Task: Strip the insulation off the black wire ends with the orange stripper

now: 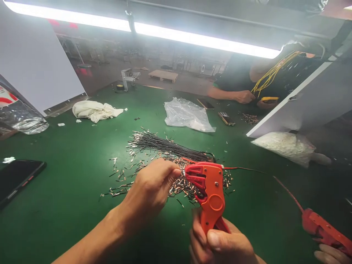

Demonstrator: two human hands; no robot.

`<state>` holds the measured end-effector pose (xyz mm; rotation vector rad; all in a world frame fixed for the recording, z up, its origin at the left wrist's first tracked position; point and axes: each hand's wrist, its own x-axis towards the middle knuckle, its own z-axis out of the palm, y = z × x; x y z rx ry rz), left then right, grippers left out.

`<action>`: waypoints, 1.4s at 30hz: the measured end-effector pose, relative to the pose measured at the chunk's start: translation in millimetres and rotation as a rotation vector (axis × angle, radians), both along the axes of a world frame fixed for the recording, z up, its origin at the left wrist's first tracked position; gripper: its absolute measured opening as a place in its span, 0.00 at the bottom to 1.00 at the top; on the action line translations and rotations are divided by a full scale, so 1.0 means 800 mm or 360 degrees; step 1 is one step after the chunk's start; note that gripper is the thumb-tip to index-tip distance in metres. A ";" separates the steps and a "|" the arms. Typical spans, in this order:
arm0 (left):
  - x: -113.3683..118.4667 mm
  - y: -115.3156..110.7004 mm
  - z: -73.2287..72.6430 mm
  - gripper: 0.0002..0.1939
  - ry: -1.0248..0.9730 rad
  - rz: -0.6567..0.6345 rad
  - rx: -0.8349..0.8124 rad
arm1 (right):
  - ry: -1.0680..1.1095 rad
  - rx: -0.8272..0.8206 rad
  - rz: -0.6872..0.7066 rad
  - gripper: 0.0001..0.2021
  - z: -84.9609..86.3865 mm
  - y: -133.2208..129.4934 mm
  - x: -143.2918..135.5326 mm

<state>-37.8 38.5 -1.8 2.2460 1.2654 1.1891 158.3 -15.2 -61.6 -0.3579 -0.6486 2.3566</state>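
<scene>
The right hand (231, 245) is clamping one orange-and-red wire stripper (215, 183), its nose sitting just beside the left hand (151, 183), whose thumb and forefinger are pressing together, any contents hidden. One black wire bundle (172, 145) is lying beyond both hands, and one smartphone (20, 178) is resting by the left edge of the table (68, 205).

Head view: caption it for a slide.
Right hand grips an orange wire stripper, left hand at its nose, near bundled black wires.

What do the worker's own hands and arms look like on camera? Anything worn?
The left hand and right hand wear no gloves. The left forearm shows no sleeve or watch; the right side is too cropped to tell.
</scene>
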 end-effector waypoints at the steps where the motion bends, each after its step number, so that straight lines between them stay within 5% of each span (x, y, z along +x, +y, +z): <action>1: -0.002 0.002 -0.001 0.10 0.0003 -0.0037 -0.0060 | 0.0000 0.0011 -0.0007 0.11 0.001 0.000 0.000; 20: -0.015 0.008 0.017 0.06 0.0024 -0.0197 0.0310 | 0.0004 0.0185 0.0025 0.12 -0.019 0.002 -0.003; 42: -0.014 0.003 0.023 0.07 0.0175 -0.0063 0.0480 | -0.0209 0.0095 -0.0003 0.15 0.001 0.001 -0.004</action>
